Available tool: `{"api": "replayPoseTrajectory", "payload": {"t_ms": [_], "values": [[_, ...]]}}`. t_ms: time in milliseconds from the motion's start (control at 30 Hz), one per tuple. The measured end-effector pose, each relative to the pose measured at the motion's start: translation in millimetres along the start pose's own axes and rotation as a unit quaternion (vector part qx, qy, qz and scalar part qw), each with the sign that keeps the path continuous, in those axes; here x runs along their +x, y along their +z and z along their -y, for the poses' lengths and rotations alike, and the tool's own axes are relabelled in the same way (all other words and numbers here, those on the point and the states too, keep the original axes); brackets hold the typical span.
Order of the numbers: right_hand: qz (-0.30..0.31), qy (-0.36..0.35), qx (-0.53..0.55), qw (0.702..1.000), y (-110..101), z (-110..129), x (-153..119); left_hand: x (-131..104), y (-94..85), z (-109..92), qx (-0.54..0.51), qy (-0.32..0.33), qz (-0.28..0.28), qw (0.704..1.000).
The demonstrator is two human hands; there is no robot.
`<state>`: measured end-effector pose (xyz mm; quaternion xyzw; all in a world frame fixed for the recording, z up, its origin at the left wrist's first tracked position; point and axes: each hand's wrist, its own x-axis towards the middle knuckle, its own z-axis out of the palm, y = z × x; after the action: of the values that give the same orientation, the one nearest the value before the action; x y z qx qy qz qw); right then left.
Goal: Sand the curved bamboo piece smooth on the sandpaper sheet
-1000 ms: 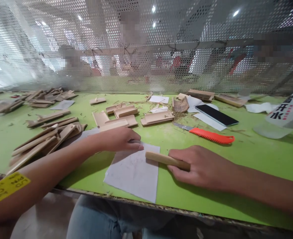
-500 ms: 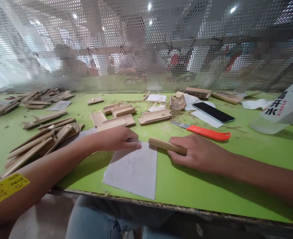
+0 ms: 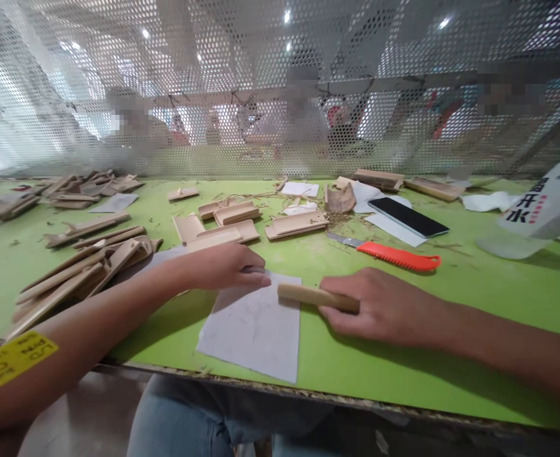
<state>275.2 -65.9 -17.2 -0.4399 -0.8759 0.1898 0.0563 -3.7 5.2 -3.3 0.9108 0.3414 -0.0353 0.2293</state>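
Pinching a wooden piece (image 3: 313, 296) in the right grip (image 3: 341, 301), pointing it left over the paper sheet (image 3: 256, 333) toward the left grip (image 3: 227, 265) (curled near the sheet's far edge; cannot tell on what).

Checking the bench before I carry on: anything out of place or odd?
Yes: the orange knife lies with its blade bared, just beyond the right hand, which looks careless. Loose shavings litter the table near the phone, like an unswept spill.

Green table (image 3: 404, 381): paper sheet (image 3: 256, 336), knife (image 3: 397, 255), bottle (image 3: 541, 209), wood pieces (image 3: 296, 226).
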Motion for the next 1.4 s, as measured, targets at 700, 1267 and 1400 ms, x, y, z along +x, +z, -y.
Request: {"api": "replayPoseTrajectory", "payload": {"t_ms": [700, 1267, 1400], "values": [[-0.016, 0.023, -0.002, 1.000, -3.1, 0.4, 2.4, 0.0, -0.5, -1.4, 0.012, -0.007, 0.004, 1.000], [-0.001, 0.007, 0.019, 1.000, -0.2, -3.8, 3.3, 1.4, 1.6, 2.2, 0.017, -0.009, -0.003, 1.000], [-0.007, -0.005, 0.008, 1.000, 1.1, -2.6, 2.4, 1.8, 1.4, 2.5, 0.016, -0.006, 0.004, 1.000]]}}
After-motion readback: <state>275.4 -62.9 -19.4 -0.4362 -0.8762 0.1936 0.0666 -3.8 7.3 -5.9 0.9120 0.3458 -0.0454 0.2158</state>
